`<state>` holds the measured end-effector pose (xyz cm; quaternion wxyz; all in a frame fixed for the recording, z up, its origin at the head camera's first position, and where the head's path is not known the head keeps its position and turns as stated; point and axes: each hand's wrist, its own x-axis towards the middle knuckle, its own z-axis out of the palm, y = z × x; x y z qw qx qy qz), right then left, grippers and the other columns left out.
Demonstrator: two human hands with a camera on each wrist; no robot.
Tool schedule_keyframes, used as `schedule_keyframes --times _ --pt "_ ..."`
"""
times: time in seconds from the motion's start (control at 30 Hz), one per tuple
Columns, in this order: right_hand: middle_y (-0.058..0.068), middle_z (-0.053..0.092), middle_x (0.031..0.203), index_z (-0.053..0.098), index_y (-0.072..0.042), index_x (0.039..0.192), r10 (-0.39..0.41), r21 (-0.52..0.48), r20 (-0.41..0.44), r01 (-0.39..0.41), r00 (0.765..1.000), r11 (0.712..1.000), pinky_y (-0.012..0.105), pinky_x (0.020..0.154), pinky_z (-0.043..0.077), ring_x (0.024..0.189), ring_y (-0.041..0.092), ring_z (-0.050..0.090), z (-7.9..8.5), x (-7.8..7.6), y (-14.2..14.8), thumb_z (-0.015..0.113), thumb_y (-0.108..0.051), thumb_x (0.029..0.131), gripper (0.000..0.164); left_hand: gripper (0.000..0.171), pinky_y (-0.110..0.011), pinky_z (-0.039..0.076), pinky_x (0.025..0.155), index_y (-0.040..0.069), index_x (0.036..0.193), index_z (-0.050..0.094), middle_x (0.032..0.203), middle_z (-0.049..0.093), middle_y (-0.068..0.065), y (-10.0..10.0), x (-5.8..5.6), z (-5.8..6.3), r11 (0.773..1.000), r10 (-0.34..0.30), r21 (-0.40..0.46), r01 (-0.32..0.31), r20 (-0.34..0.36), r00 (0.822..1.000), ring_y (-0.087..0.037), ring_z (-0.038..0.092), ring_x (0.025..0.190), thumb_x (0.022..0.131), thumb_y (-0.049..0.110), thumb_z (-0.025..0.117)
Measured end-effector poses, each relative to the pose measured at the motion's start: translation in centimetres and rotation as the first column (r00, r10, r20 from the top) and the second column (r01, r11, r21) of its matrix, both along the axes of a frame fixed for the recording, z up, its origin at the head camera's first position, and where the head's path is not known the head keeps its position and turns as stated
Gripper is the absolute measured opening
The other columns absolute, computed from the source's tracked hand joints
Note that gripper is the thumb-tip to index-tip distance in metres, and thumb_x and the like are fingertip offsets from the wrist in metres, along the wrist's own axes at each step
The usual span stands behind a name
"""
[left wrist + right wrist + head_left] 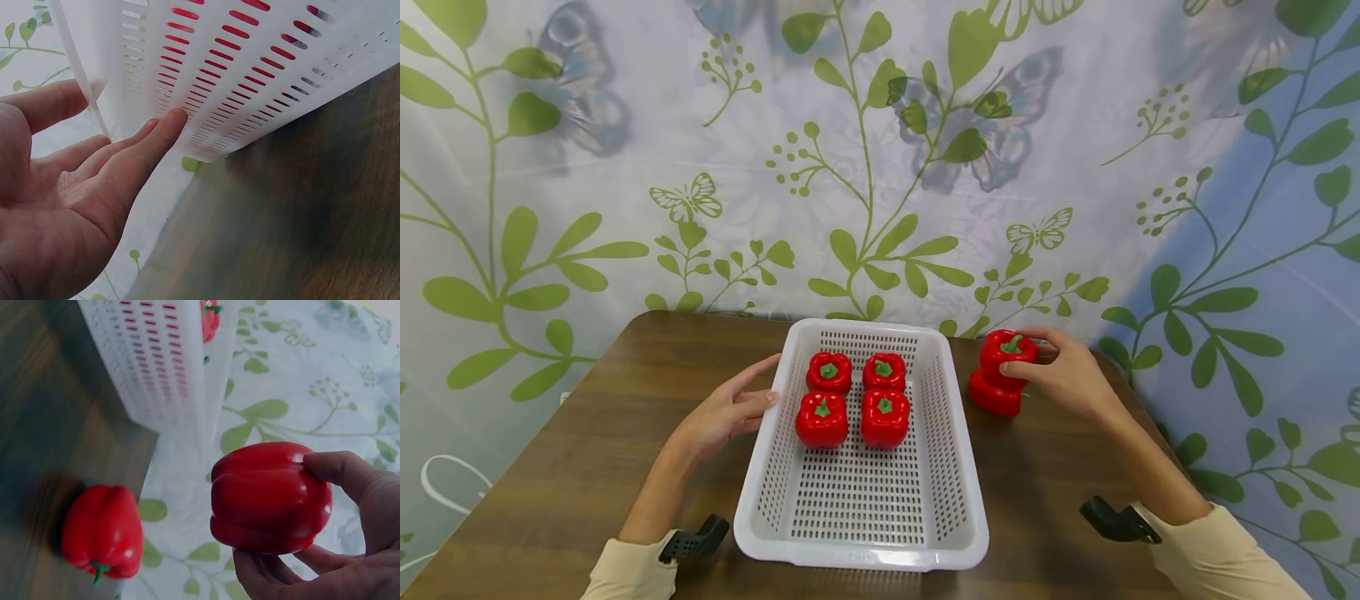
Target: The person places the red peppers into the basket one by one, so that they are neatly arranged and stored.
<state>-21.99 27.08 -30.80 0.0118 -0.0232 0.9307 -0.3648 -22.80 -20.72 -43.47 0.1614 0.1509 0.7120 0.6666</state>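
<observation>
In the head view my right hand (pixel 1067 373) grips a red bell pepper (pixel 997 360) between thumb and fingers, stem up, to the right of the basket. The right wrist view shows this held bell pepper (pixel 270 499) raised off the table. Another red bell pepper (pixel 995 395) lies below it on the table, partly covered in the head view. A white perforated plastic basket (pixel 859 557) holds several red bell peppers (pixel 884 418) toward its far end. My left hand (pixel 721 417) rests at the basket's left rim, its fingers extended against the side wall (pixel 250 81).
The brown wooden table (pixel 617 400) runs back to a wall covering (pixel 737 167) printed with leaves and butterflies. Dark wrist mounts (pixel 696 540) sit on both sleeves. Near the basket's front, its slotted floor (pixel 857 504) shows.
</observation>
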Motion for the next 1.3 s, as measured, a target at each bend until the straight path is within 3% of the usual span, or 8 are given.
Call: schedule_keyframes --times 0.77,1.07,1.3 --pt "0.011 0.067 0.128 0.053 -0.019 0.147 0.165 -0.078 -0.02 -0.166 0.986 0.983 0.04 0.09 0.06 0.114 0.029 0.063 0.3 1.5 -6.7 0.078 -0.04 0.087 0.068 0.069 -0.05 0.057 0.096 0.021 0.163 0.021 0.149 0.05 -0.028 0.0 0.1 -0.4 0.999 -0.007 0.037 0.007 -0.005 1.0 -0.036 0.067 0.12 0.104 0.021 0.058" --pt "0.009 0.07 0.123 0.051 -0.019 0.149 0.269 -0.148 0.025 -0.263 0.963 0.953 0.037 0.084 0.062 0.107 0.027 0.066 -0.2 1.6 -9.6 0.08 -0.031 0.085 0.072 0.069 -0.047 0.059 0.094 0.019 0.163 0.02 0.149 0.049 -0.03 -0.1 -0.1 -0.5 0.998 -0.024 0.059 0.024 -0.002 1.0 -0.033 0.069 0.117 0.104 0.018 0.056" --pt "0.002 0.068 0.121 0.056 -0.027 0.145 0.32 -0.123 0.042 -0.313 0.947 0.942 0.035 0.081 0.06 0.109 0.025 0.062 -0.4 2.1 -11.9 0.083 -0.032 0.081 0.07 0.069 -0.048 0.059 0.093 0.02 0.163 0.021 0.149 0.049 -0.029 -0.1 -0.3 -0.4 0.998 -0.02 0.06 0.02 -0.002 1.0 -0.034 0.069 0.118 0.104 0.019 0.057"
